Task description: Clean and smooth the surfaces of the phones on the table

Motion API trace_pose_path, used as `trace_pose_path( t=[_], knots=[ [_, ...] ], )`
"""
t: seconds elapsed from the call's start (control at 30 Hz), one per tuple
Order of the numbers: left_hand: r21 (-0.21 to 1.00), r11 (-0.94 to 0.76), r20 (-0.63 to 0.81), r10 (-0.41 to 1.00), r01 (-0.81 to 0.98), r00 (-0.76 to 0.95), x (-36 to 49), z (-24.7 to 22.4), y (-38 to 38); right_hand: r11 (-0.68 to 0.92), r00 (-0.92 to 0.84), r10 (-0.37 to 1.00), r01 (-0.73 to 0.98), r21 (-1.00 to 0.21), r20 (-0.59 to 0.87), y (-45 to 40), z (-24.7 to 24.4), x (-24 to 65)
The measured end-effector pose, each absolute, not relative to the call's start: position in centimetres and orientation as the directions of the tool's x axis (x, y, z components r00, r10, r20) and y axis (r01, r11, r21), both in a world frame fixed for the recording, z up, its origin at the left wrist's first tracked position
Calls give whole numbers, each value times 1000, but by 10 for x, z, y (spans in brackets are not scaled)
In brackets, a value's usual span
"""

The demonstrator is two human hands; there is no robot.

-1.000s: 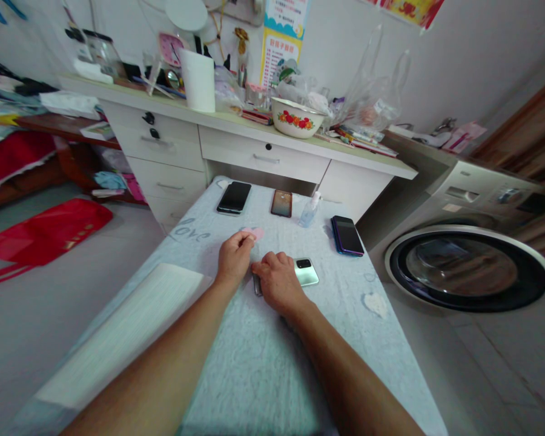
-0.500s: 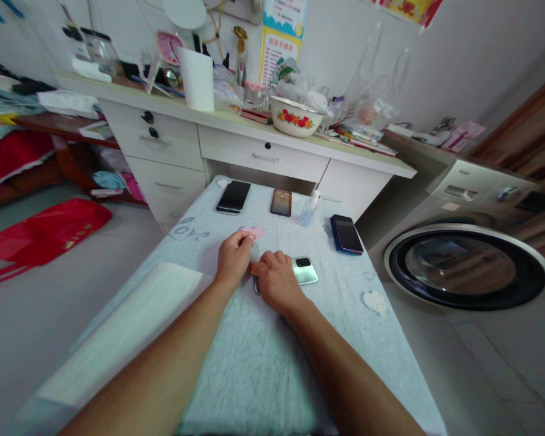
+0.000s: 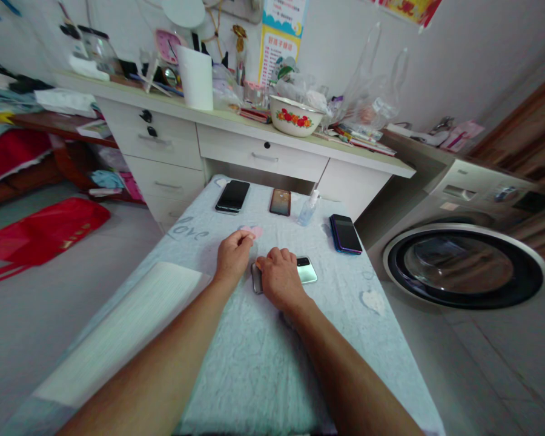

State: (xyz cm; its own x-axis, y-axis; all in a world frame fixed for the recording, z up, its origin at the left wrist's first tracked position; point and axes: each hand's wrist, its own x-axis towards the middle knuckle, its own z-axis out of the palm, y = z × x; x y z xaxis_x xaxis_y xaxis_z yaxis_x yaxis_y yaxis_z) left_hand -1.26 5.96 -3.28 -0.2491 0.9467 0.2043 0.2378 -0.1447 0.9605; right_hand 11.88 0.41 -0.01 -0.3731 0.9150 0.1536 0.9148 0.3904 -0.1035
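A pale green phone [image 3: 307, 273] lies back up on the cloth-covered table [image 3: 254, 369], its camera block at the right end. My right hand [image 3: 281, 277] rests over its middle, fingers curled down and pressed together; what they grip, if anything, is hidden. Just left of it, my left hand [image 3: 234, 257] is closed, its thumb and forefinger near a small pink piece [image 3: 253, 231] that seems pinched at its edge. Farther back lie dark phones [image 3: 233, 197], a brown phone or case [image 3: 280, 202] and a clear spray bottle [image 3: 308, 209]. Stacked dark phones [image 3: 346, 234] lie at the right.
A long whitish sheet or pack [image 3: 127, 330] lies along the table's left side. Behind stands a white desk [image 3: 266, 154] with a flowered bowl [image 3: 297, 118] and a white cylinder [image 3: 196, 79]. A washing machine [image 3: 463, 266] is at the right, a red bag [image 3: 49, 230] on the floor at left.
My right hand has shifted slightly right, uncovering more of the phone's left end. My left hand has stayed nearly still beside the pink piece.
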Motion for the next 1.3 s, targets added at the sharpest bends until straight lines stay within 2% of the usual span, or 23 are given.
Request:
trace_pose_path(
  t=[0.3,0.47,0.57,0.8,0.93,1.1,1.3],
  knots=[
    [955,-142,204,951,259,-234,-15,-32,60,281,-272,955,957,-71,116,4,3,133],
    [913,-167,195,980,372,-39,-19,-33,61,228,-218,967,971,-71,132,3,2,139],
    [845,-213,211,976,491,60,-21,-30,59,230,-218,965,971,-69,145,4,0,139],
    [659,-313,218,950,684,225,-27,-26,55,323,-308,938,943,-81,163,2,-1,133],
    [555,-265,193,963,788,187,-30,-27,55,408,-384,903,906,-109,191,-1,0,130],
    [535,-209,159,977,819,145,-30,-27,54,470,-446,878,872,-136,176,-4,1,127],
    [548,-223,132,975,806,180,-31,-23,54,527,-505,848,836,-154,160,-6,3,127]
  ],
)
